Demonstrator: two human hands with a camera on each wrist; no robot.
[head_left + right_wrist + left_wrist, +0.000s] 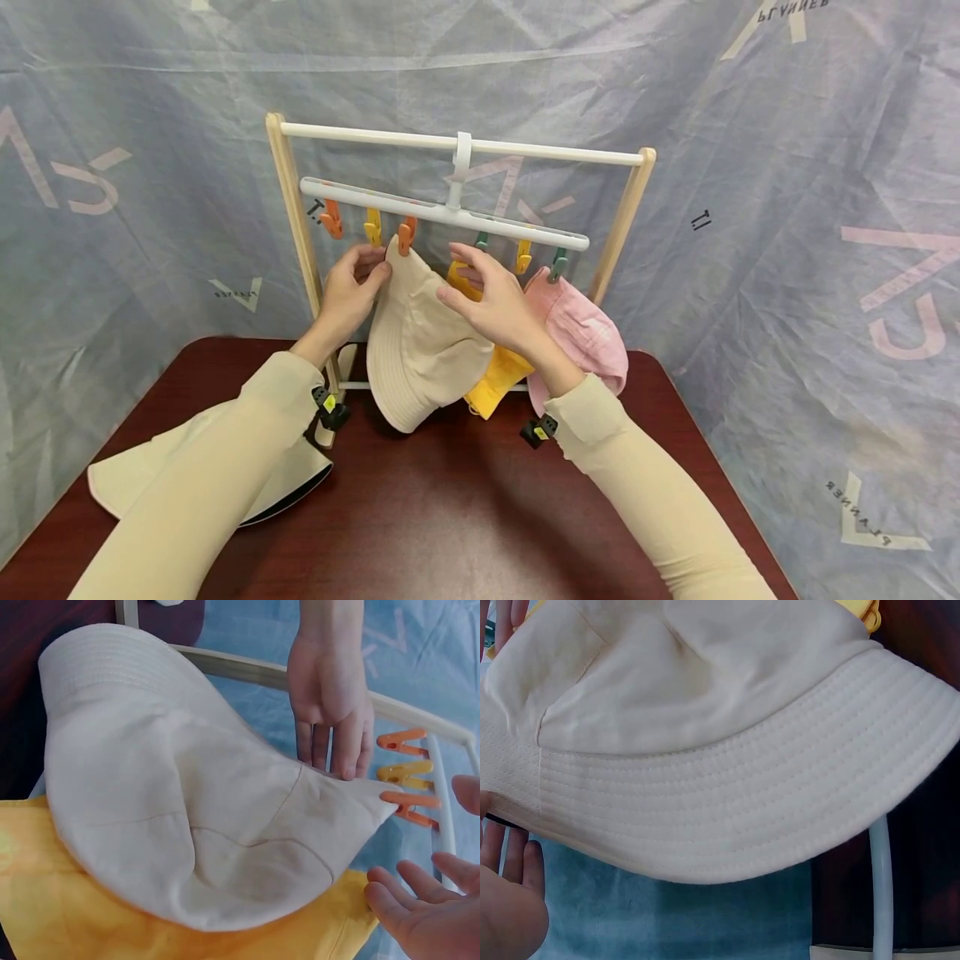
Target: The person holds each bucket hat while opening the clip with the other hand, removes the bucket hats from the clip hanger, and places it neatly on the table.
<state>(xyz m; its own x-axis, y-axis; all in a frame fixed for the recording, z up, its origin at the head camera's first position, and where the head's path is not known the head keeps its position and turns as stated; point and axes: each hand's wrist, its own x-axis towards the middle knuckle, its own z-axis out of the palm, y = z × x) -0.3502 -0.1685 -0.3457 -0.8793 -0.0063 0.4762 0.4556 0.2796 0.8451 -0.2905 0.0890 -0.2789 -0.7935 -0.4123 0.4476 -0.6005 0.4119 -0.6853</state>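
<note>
Pinching the upper left edge of the cream hat with the left hand, left of centre in the head view, with thumb in front of the fabric and fingers behind it. Cannot tell how firm this hold is. Holding nothing with the right hand, at the middle of the head view, open wide with the thumb well apart from the fingers; in the right wrist view, at lower right, just beside the cream hat and clear of it.

Can see the cream hat near the centre of the head view, nipped at its top by an orange clip on the white hanger bar, with its stitched brim toward lower left. Can make out a yellow cloth item partly behind it, to the right, and farther right a pink hat under a green clip. At lower left, can see an off-white hat on the dark red table, partly covered by the left sleeve.
</note>
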